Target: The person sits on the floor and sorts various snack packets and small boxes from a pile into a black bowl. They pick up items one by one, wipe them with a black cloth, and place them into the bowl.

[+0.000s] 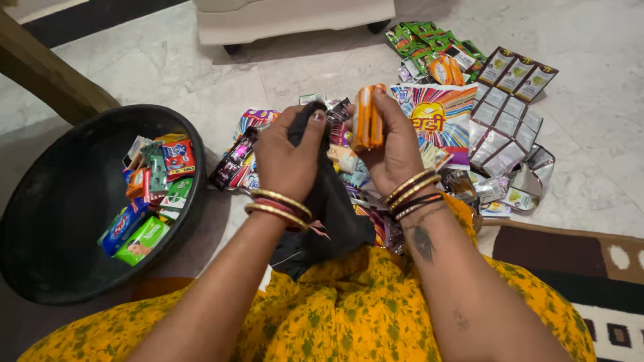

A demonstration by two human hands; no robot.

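Orange packet [368, 117] clamped in right hand [396, 151]; left hand [288, 157] grips black cloth [329, 201]. Black tub [40, 221] part-filled; floor pile [469, 134] remains.

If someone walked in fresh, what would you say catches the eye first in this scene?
Probably the two hands at centre: the left hand grips a black cloth, and the right hand pinches an orange packet. Behind them a bright heap of sachets spreads over the marble floor. At the left, a black tub holds colourful soap bars.
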